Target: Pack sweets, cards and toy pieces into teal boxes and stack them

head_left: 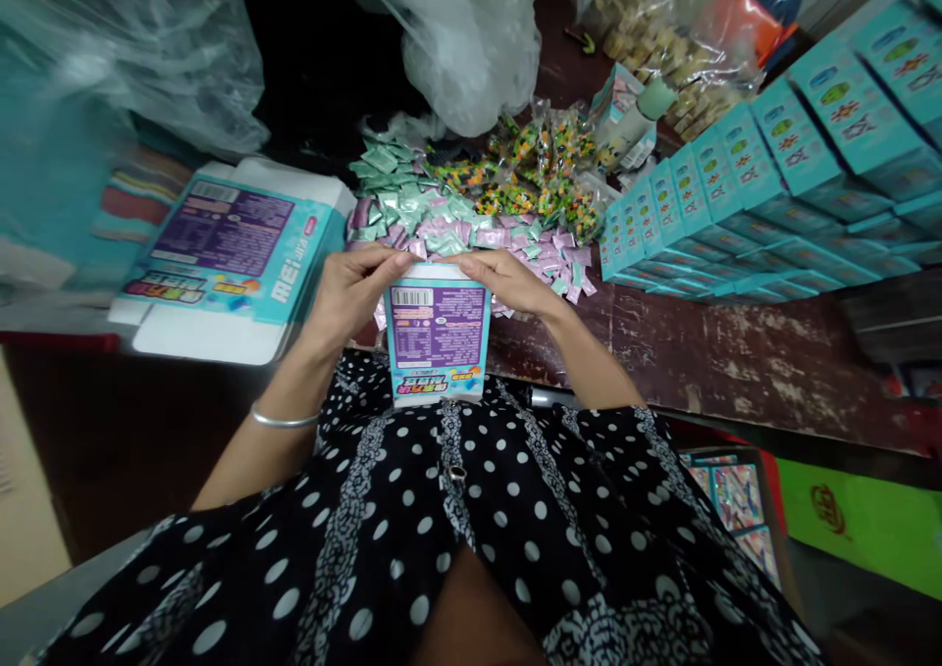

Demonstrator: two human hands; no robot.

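The small box stands upright against my lap, its purple label facing me, just in front of the table edge. My left hand grips its top left corner, fingers curled over the rim and pinching it; my right hand does the same at the top right corner, fingers closed on the upper edge. A thin bangle sits on my left wrist, below and left of the box. Just behind the box lies a heap of small green and pink sachets on the table. Behind that heap, clear packets of coloured bits are piled. Left of the box, a stack of flat unfolded cartons with the same purple panel rests near the table's edge. To the right of the box, rows of filled teal boxes stand packed side by side, running away toward the far right. Far behind the box, a crumpled clear plastic bag hangs over the table
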